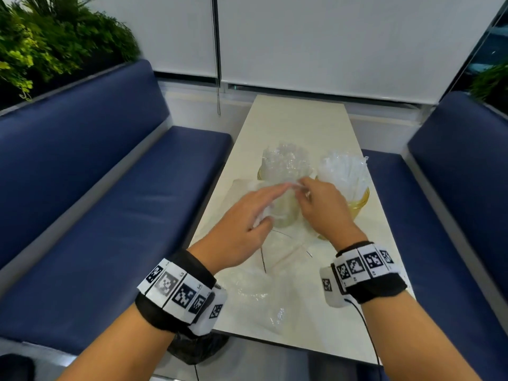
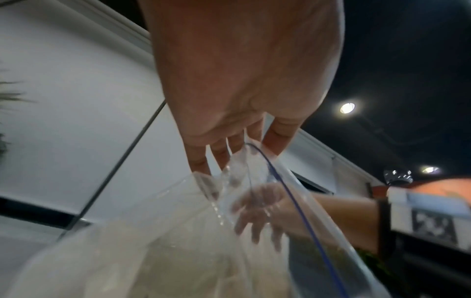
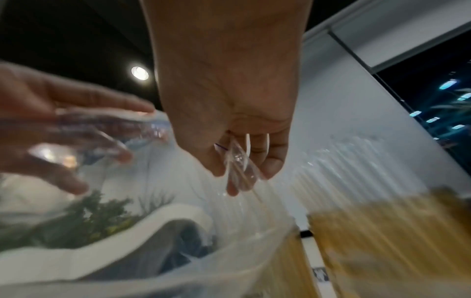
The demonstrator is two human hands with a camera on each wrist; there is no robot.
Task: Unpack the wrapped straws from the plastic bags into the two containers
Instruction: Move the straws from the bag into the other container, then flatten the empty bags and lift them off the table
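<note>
Plastic bag (image 1: 277, 204): light, limp, slippery. Pinched at the mouth edge by right hand (image 1: 321, 207); left hand (image 1: 242, 215) fingers straight against it.

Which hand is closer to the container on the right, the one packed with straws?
Right. The right hand is just left of the right container, nearly touching it; the left hand is farther left, beyond the other container.
</note>
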